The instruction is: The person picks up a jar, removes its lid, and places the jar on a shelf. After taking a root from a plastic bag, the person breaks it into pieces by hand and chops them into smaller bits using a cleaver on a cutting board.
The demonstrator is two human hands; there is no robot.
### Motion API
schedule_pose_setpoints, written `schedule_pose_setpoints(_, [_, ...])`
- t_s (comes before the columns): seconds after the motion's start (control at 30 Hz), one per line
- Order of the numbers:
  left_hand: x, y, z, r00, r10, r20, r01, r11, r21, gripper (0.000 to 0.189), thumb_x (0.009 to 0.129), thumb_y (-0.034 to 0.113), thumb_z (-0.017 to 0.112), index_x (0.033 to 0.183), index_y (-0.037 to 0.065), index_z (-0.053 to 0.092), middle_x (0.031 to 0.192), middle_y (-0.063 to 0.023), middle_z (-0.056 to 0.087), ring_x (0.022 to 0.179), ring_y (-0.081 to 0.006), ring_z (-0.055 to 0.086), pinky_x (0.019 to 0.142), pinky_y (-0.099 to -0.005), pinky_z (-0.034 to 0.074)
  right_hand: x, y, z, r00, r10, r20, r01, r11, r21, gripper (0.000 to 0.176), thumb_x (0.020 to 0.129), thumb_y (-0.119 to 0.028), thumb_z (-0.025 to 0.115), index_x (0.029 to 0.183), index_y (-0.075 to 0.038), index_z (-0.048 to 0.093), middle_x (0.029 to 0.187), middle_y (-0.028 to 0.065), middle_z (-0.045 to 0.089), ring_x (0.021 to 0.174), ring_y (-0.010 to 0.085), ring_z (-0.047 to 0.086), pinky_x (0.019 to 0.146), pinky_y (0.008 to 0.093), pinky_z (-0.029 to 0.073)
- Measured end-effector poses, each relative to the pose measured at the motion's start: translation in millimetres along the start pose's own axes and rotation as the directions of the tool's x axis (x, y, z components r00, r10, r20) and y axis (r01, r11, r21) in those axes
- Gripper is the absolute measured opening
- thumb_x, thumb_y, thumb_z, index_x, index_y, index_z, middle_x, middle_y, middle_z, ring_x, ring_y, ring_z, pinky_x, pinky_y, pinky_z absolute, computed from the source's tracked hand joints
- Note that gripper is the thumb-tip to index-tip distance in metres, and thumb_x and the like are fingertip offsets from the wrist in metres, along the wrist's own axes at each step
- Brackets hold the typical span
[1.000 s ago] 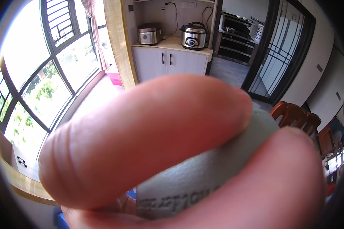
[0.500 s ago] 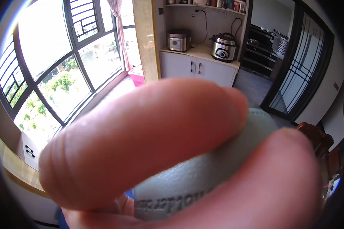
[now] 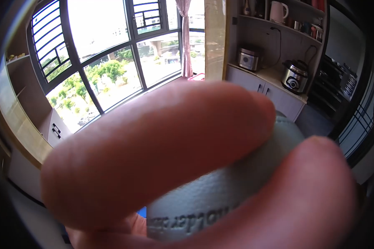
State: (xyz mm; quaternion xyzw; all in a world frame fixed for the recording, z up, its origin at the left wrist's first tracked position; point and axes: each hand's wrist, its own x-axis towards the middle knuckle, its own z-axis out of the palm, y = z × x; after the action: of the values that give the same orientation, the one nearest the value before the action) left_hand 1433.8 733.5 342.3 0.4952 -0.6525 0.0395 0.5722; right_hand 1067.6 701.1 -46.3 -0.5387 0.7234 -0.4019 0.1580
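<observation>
Very near the camera, my left hand (image 3: 162, 145) comes in from the lower left and fills the middle of the view. Its bent index finger and its thumb close around a grey-green leather-like piece (image 3: 203, 195) with stitching along its top edge. Embossed lettering on it is partly covered by the thumb and hard to read. What kind of thing it is, I cannot make out. More skin of a hand shows below the index finger, beside a small patch of blue. My right hand is not in view.
A large window (image 3: 99, 54) with dark frames and a pink curtain (image 3: 186, 41) stands at the left. Behind, a cabinet (image 3: 253, 83) carries a rice cooker (image 3: 249, 59) and a pressure cooker (image 3: 295, 76), with a pink kettle (image 3: 279, 11) on a shelf above. A doorway is at the right.
The background has shifted right and down as my head turned left, so more window shows. My left hand keeps its grip on the leather-like piece, almost unmoved in view.
</observation>
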Motion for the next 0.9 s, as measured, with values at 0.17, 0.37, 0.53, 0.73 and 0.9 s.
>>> schedule_pose_setpoints(0.17, [-3,16,3,0.995,-0.047,-0.090,0.058,0.992,0.116,0.031,0.095,0.034,0.044,0.106,0.007,0.054,0.113,-0.0116,0.054,0.098,-0.0183,0.058,0.091,-0.0302,0.048,42,-5,21,0.985,-0.123,0.118,0.113,0.989,0.093,0.040,0.075,-0.001,0.060,0.115,0.000,0.056,0.102,0.0131,0.064,0.075,0.0192,0.062,0.066,0.0324,0.051])
schedule_pose_setpoints(0.37, [-13,41,13,0.980,-0.076,-0.183,0.114,0.972,0.207,0.031,0.095,0.035,0.043,0.106,0.008,0.054,0.114,-0.0117,0.054,0.099,-0.0184,0.058,0.091,-0.0305,0.048,86,3,14,0.963,-0.172,0.209,0.165,0.985,0.050,0.038,0.075,-0.001,0.060,0.113,0.000,0.058,0.099,0.0133,0.065,0.074,0.0205,0.063,0.066,0.0327,0.051])
schedule_pose_setpoints(0.53, [-23,65,17,0.966,-0.077,-0.245,0.143,0.954,0.262,0.032,0.095,0.035,0.043,0.106,0.008,0.054,0.114,-0.0118,0.054,0.099,-0.0185,0.058,0.091,-0.0307,0.048,106,13,19,0.933,-0.280,0.224,0.265,0.959,0.097,0.037,0.074,-0.001,0.059,0.111,0.001,0.058,0.097,0.0134,0.065,0.073,0.0213,0.063,0.067,0.0331,0.051])
schedule_pose_setpoints(0.73, [-33,86,15,0.953,-0.068,-0.296,0.164,0.935,0.314,0.032,0.095,0.036,0.043,0.106,0.008,0.054,0.114,-0.0119,0.054,0.099,-0.0186,0.058,0.091,-0.0309,0.048,117,16,37,0.900,-0.364,0.242,0.322,0.926,0.194,0.036,0.073,0.000,0.058,0.109,0.001,0.059,0.095,0.0141,0.065,0.071,0.0216,0.063,0.067,0.0335,0.052])
schedule_pose_setpoints(0.9, [-36,98,12,0.944,-0.063,-0.324,0.180,0.921,0.347,0.033,0.096,0.037,0.042,0.106,0.008,0.054,0.114,-0.0120,0.053,0.099,-0.0187,0.058,0.091,-0.0311,0.048,119,17,52,0.891,-0.374,0.258,0.312,0.916,0.251,0.036,0.072,0.000,0.058,0.109,0.002,0.059,0.095,0.0142,0.065,0.070,0.0219,0.063,0.067,0.0328,0.052])
